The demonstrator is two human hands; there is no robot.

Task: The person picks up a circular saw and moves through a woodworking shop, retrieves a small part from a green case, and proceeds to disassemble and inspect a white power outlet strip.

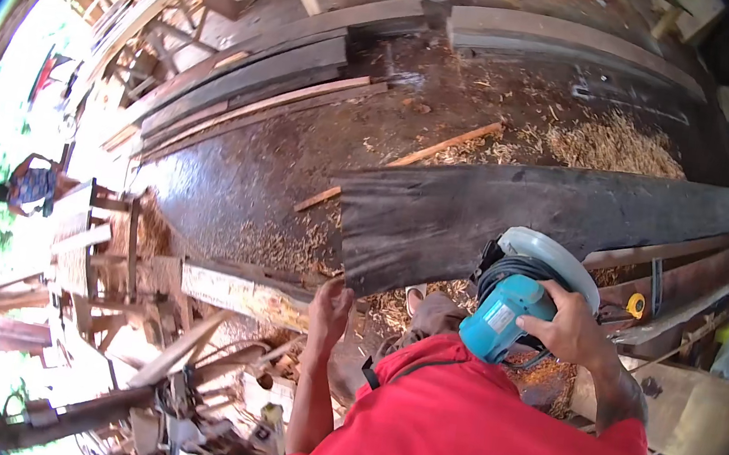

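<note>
My right hand grips a teal corded power tool, with the thumb across its body. A large pale round part is at the tool's far side, and a black cord is looped over it. The tool is near the near edge of a wide dark plank; whether they touch is hidden. My left hand is raised by the plank's near left corner, fingers half bent and seemingly holding nothing. I cannot tell whether its fingertips touch the plank.
Wood shavings cover parts of the floor, and a thin wood strip lies beyond the plank. A yellow tape measure is to the right. Scrap wood is heaped at left, near a rough beam. Another person is far left.
</note>
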